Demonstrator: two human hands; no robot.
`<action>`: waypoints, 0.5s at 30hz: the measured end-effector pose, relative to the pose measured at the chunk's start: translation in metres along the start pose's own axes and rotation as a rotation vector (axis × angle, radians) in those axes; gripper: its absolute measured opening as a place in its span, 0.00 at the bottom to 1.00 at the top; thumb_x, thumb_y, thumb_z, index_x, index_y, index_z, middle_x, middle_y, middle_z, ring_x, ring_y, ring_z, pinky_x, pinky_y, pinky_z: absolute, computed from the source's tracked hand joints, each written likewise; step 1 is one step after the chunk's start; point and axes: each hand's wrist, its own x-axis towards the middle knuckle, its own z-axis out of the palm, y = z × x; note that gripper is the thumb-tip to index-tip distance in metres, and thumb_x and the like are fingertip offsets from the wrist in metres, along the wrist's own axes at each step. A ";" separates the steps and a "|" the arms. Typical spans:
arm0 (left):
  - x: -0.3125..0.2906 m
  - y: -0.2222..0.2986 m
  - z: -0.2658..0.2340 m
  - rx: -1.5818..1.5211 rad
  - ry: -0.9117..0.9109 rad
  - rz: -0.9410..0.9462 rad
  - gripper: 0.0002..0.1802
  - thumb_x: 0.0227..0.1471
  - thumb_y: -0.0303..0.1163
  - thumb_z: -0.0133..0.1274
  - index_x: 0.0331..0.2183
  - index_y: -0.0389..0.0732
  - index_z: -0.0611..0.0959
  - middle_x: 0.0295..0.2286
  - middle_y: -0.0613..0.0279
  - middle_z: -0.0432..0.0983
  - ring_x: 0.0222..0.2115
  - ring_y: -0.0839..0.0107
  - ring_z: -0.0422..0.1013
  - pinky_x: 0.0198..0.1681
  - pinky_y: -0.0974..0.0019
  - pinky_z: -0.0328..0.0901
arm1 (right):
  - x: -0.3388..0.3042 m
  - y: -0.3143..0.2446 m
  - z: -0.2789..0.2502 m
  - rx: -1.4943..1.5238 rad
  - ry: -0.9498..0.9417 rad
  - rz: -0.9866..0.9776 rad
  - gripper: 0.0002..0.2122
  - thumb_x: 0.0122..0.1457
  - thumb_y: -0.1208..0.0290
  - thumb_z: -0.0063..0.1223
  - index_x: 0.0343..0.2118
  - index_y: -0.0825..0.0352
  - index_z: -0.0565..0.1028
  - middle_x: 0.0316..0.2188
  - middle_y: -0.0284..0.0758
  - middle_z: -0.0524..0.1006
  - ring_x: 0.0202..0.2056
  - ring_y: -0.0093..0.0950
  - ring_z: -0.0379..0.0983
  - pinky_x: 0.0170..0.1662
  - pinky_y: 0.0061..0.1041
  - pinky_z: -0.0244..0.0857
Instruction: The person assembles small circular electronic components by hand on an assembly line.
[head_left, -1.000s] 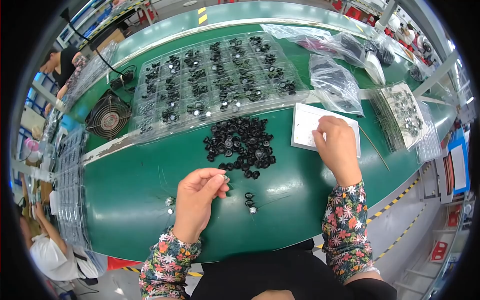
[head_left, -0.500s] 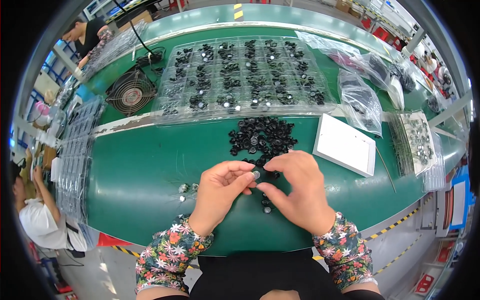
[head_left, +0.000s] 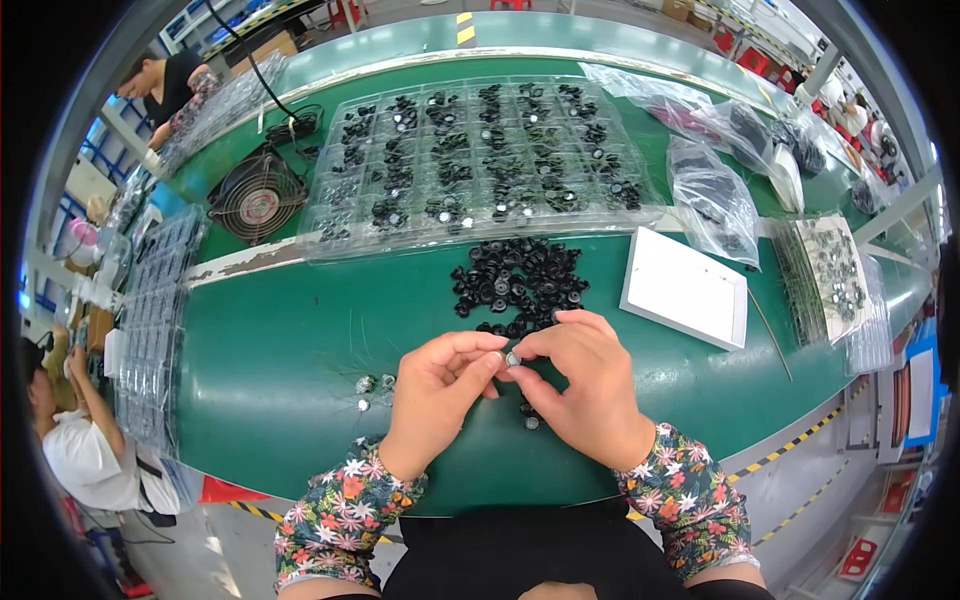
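My left hand (head_left: 438, 390) and my right hand (head_left: 590, 385) meet over the green bench (head_left: 270, 300). Between their fingertips is a small round silver-faced part (head_left: 513, 359), pinched from both sides. Just beyond my hands lies a heap of small black round parts (head_left: 520, 280). A few silver-faced parts (head_left: 364, 384) with thin wires rest left of my left hand. Close under my right hand sit a couple of finished-looking round parts (head_left: 531, 422), dark with a silver face, partly covered by that hand.
A clear compartment tray (head_left: 480, 150) full of black parts spans the back. A fan (head_left: 258, 195) stands at its left. On the right are a white box lid (head_left: 685, 290), a thin rod (head_left: 770, 335), plastic bags (head_left: 715, 200) and stacked trays (head_left: 825, 280). Two people work at left.
My right hand has closed in to the left, its fingertips now on the small round part that my left hand held alone. The view has shifted slightly.
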 end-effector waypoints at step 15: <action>0.006 -0.002 -0.005 0.124 0.035 0.069 0.11 0.57 0.23 0.49 0.43 0.35 0.78 0.32 0.63 0.77 0.30 0.79 0.73 0.28 0.78 0.64 | 0.002 0.004 -0.002 -0.009 0.020 0.014 0.11 0.44 0.76 0.62 0.32 0.63 0.74 0.32 0.31 0.77 0.34 0.31 0.73 0.50 0.38 0.62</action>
